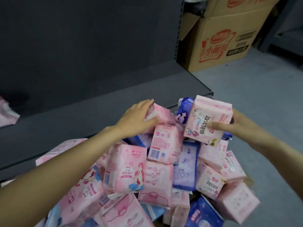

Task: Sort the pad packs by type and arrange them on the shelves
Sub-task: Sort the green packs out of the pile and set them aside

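A heap of pink and blue pad packs (157,174) fills the lower middle of the view. My right hand (229,126) grips a light pink pack printed "100%" (208,120) and holds it above the pile's far right. My left hand (139,117) is closed over a plain pink pack (161,116) at the top of the pile, fingers wrapped on its far end. A dark blue pack (183,110) lies between the two hands. A grey shelf (82,115) runs behind the pile.
One pink pack (7,112) lies on the shelf at the far left. The shelf's dark back panel (82,43) rises behind it. An opened cardboard box (226,41) stands on the grey floor (262,95) to the right of the shelf.
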`<state>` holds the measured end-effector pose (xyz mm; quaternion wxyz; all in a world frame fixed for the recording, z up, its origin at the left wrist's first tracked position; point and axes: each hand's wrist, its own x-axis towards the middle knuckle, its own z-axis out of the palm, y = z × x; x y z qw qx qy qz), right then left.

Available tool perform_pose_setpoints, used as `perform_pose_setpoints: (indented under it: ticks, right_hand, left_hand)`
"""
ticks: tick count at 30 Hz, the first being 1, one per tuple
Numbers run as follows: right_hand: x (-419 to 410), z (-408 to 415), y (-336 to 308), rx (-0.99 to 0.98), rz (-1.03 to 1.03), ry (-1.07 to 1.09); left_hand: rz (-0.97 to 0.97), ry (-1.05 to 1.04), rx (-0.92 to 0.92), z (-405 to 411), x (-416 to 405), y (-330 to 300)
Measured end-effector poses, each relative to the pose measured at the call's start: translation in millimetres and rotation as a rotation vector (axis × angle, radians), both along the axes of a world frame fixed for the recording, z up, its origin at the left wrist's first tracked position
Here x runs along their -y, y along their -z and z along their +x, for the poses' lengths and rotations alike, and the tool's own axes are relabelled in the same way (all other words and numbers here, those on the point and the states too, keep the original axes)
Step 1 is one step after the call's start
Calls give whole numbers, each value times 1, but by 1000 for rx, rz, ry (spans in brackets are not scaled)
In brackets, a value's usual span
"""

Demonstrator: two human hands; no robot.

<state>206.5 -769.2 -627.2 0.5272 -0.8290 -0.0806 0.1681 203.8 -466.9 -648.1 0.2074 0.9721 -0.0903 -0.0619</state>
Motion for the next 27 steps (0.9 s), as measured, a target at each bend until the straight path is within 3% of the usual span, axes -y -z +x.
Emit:
perform_pose_setpoints:
  ticks: [3,10,18,21,25,27]
  right_hand:
    - [6,0,6,-17,-23,-43]
    - [17,-17,17,164,-471,-205]
    - [16,-8,35,97,-450,-268]
    - [19,-11,41,198,-516,-204]
    - [19,-27,35,509,-593,-201]
    - [17,-30,25,466,-547,-215]
  left_hand:
    - [41,54,80,-6,11,-6]
    - [246,262,38,-9,51,7]
    - [285,259,23,-10,45,13]
    - [251,249,51,-10,43,10]
    - [196,212,104,-14,40,4]
    - [216,202,95,-19,38,3]
